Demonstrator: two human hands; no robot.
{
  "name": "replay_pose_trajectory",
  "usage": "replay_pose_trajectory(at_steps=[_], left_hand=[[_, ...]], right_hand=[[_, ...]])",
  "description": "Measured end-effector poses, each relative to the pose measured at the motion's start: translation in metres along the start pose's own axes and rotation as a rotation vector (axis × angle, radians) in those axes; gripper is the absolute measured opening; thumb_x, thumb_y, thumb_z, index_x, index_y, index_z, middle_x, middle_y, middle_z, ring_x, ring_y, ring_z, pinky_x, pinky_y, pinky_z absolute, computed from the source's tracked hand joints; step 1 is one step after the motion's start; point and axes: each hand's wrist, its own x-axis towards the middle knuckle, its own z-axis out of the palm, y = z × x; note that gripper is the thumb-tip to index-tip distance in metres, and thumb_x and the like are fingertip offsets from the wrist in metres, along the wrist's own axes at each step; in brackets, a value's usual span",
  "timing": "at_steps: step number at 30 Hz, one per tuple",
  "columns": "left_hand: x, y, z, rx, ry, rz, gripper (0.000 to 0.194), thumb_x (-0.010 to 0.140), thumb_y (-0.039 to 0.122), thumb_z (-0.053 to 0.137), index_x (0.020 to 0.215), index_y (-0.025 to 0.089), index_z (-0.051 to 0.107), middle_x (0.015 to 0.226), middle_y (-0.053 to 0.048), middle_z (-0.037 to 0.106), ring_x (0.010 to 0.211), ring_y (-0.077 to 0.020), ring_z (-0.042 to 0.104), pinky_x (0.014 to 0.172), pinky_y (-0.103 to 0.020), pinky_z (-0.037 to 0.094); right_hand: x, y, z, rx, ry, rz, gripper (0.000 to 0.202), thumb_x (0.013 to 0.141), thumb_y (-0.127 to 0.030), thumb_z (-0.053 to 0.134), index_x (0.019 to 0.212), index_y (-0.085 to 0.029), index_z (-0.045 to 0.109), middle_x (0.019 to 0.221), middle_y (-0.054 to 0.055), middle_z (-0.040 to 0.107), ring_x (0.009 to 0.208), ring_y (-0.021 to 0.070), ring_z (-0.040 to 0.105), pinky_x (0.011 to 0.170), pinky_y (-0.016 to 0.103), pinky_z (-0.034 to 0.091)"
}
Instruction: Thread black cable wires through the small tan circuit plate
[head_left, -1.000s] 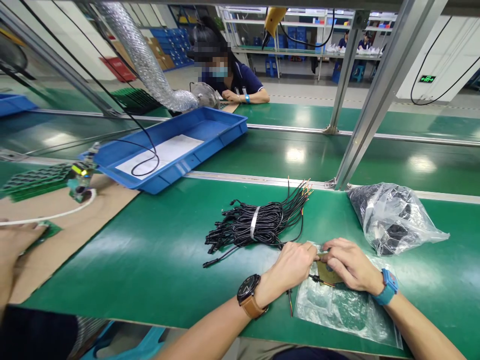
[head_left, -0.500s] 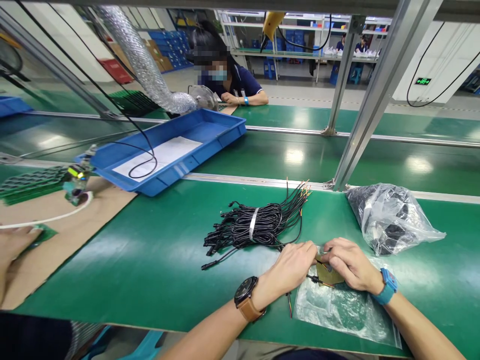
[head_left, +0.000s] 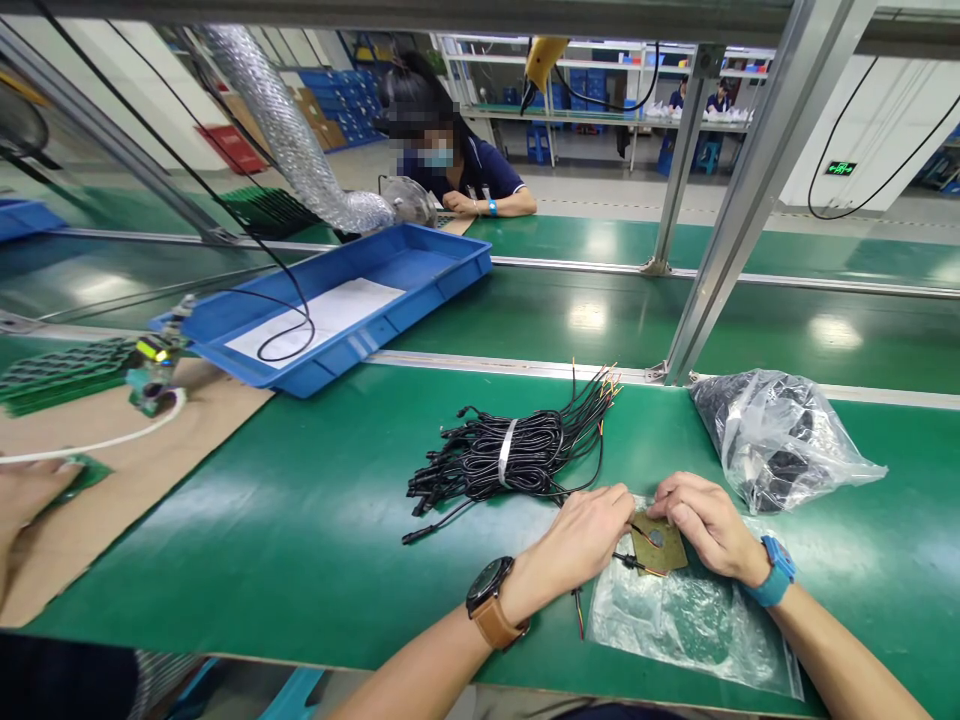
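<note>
My left hand (head_left: 589,530) is closed, its fingers curled over a black cable (head_left: 626,560) whose thin coloured wire ends come out by the fingertips. Beside it, my right hand (head_left: 701,522) has its fingers bent together at the top edge of a flat brownish square piece (head_left: 671,552) with a dark round spot. What those right fingertips pinch, if anything, is hidden. The square piece lies on a clear plastic bag (head_left: 690,635). Another cable end (head_left: 578,610) sticks out below my left wrist. Behind my left hand rests a bundle of black cables (head_left: 487,455), tied with a white band.
At the right sits a clear bag with dark contents (head_left: 787,435). A metal post (head_left: 739,210) rises behind the green table (head_left: 300,520). A blue tray (head_left: 330,375) holds paper. At left, a co-worker's hand (head_left: 30,490) touches a green board on cardboard; another person (head_left: 480,180) sits opposite.
My right hand has drawn back slightly up and to the right, uncovering more of the brownish square piece. My left hand has stayed nearly in place.
</note>
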Motion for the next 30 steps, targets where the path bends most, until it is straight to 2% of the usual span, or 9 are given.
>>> replay_pose_trajectory(at_steps=[3,5,8,11,13,18,22,27,30], left_hand=[[0.0,-0.001,0.001,-0.009,0.009,-0.002,0.011,0.098,0.012,0.046,0.09,0.019,0.05,0.094,-0.001,0.06,0.081,-0.0172,0.057,0.068,-0.03,0.037],[-0.001,-0.002,0.001,-0.027,0.018,-0.014,0.008,0.098,0.015,0.048,0.091,0.019,0.051,0.094,-0.002,0.061,0.082,-0.018,0.059,0.068,-0.031,0.037],[-0.002,-0.001,0.001,-0.105,0.05,-0.013,0.002,0.098,0.019,0.052,0.099,0.019,0.053,0.099,-0.002,0.063,0.087,-0.0196,0.062,0.072,-0.031,0.04],[-0.001,0.002,0.002,-0.246,0.099,0.027,0.015,0.095,0.019,0.058,0.11,0.02,0.054,0.103,-0.002,0.066,0.093,-0.0203,0.064,0.079,-0.031,0.043],[0.0,0.006,0.003,-0.337,0.124,0.066,0.022,0.092,0.021,0.065,0.111,0.02,0.055,0.102,-0.002,0.068,0.093,-0.0199,0.065,0.08,-0.031,0.044],[0.003,0.01,0.007,-0.385,0.215,0.202,0.019,0.088,0.022,0.072,0.105,0.019,0.063,0.092,-0.001,0.068,0.086,-0.0182,0.064,0.073,-0.028,0.044],[0.003,0.01,0.01,-0.417,0.387,0.282,0.009,0.096,0.022,0.062,0.097,0.018,0.07,0.084,-0.002,0.064,0.075,-0.0144,0.06,0.068,-0.026,0.043],[0.004,0.012,0.01,-0.482,0.578,0.187,0.019,0.101,0.021,0.053,0.097,0.015,0.07,0.082,-0.004,0.063,0.071,-0.0124,0.057,0.066,-0.024,0.043],[0.006,0.013,0.014,-0.415,0.537,0.074,0.018,0.101,0.022,0.053,0.094,0.016,0.069,0.08,-0.003,0.063,0.07,-0.0125,0.058,0.064,-0.025,0.042]], right_hand=[[0.0,0.0,0.003,-0.028,-0.118,0.004,0.035,0.108,-0.034,0.033,0.093,-0.019,0.061,0.086,0.008,0.063,0.084,0.0202,0.059,0.078,0.035,0.045],[-0.001,0.0,0.003,-0.037,-0.14,0.029,0.034,0.108,-0.034,0.034,0.09,-0.019,0.059,0.084,0.007,0.062,0.081,0.0198,0.058,0.077,0.035,0.045],[-0.003,0.002,-0.002,-0.019,0.0,0.124,0.028,0.107,-0.033,0.039,0.089,-0.02,0.057,0.081,0.005,0.061,0.076,0.0178,0.057,0.071,0.031,0.045],[-0.006,0.006,-0.01,-0.024,0.16,0.275,0.019,0.104,-0.034,0.047,0.096,-0.02,0.058,0.083,0.004,0.062,0.075,0.0162,0.059,0.07,0.028,0.047],[-0.007,0.009,-0.011,-0.012,0.212,0.351,0.017,0.102,-0.035,0.052,0.103,-0.02,0.06,0.09,0.005,0.065,0.08,0.0168,0.062,0.073,0.028,0.049],[-0.006,0.011,-0.007,0.156,0.187,0.46,0.022,0.098,-0.04,0.059,0.107,-0.02,0.062,0.095,0.006,0.069,0.084,0.0176,0.067,0.078,0.029,0.054],[-0.006,0.011,-0.006,0.306,0.172,0.509,0.028,0.098,-0.043,0.06,0.115,-0.021,0.062,0.098,0.007,0.072,0.089,0.0181,0.069,0.083,0.031,0.056],[-0.008,0.011,-0.006,0.318,0.125,0.537,0.034,0.102,-0.044,0.053,0.124,-0.02,0.061,0.105,0.009,0.073,0.089,0.0185,0.07,0.084,0.034,0.057],[-0.007,0.009,-0.007,0.207,0.113,0.52,0.026,0.104,-0.04,0.049,0.118,-0.02,0.058,0.107,0.01,0.073,0.092,0.0201,0.07,0.085,0.036,0.056]])
